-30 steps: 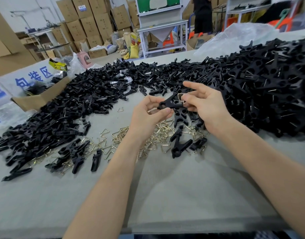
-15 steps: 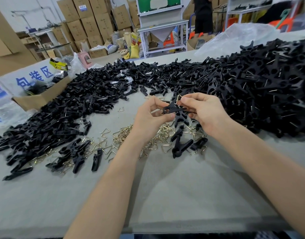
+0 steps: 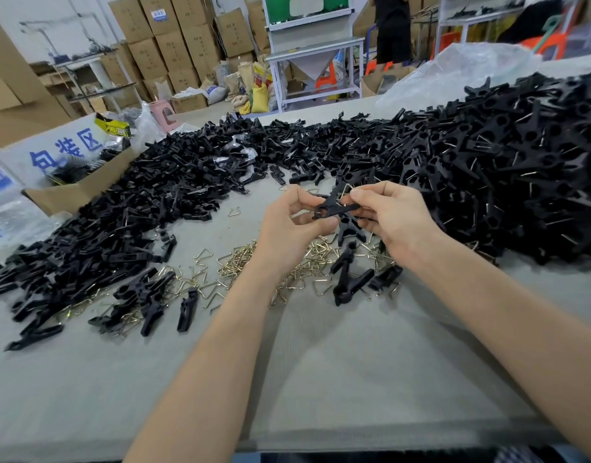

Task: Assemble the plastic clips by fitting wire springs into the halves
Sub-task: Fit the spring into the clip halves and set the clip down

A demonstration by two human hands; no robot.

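Both hands hold one black plastic clip (image 3: 334, 207) above the grey table (image 3: 321, 362). My left hand (image 3: 290, 228) pinches its left end between thumb and fingers. My right hand (image 3: 394, 218) grips the right end, and a brass wire spring (image 3: 347, 188) sticks up from the clip beside its fingertips. Loose brass wire springs (image 3: 240, 262) lie scattered on the table under the hands. A long pile of black clip halves (image 3: 147, 202) runs along the left and back.
A tall heap of black clips with wires (image 3: 508, 162) fills the right. Several clips (image 3: 351, 282) lie near my right wrist, more (image 3: 147, 299) at the left. An open cardboard box (image 3: 77, 192) and a clear plastic bag (image 3: 461, 68) sit at the far edge.
My right index finger, stretched out a second ago, has curled onto the clip. Both hands have closed in on the clip and turned it a little; the spring now stands above it.
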